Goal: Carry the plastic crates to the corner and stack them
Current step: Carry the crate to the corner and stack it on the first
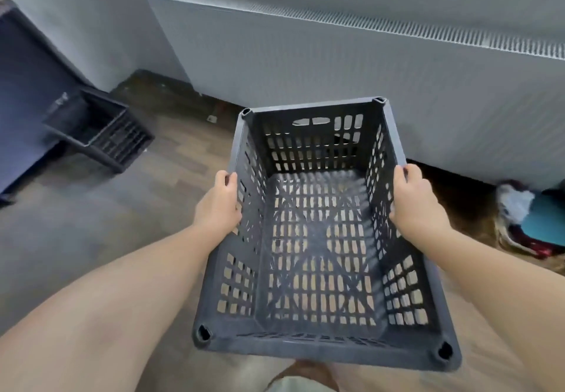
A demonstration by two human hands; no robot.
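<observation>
I hold a dark grey slotted plastic crate (pixel 321 345) in the air in front of me, open side up and empty. My left hand (pixel 218 205) grips its left rim and my right hand (pixel 412 205) grips its right rim, thumbs over the top edges. A second dark crate (pixel 101 130) of the same kind stands on the floor at the far left, next to a dark blue cabinet and close to the wall corner.
A long white radiator (pixel 351 70) runs along the far wall. The dark blue cabinet (pixel 21 101) fills the left edge. A heap of cloth and a teal item (pixel 532 217) lies on the wood-pattern floor at the right.
</observation>
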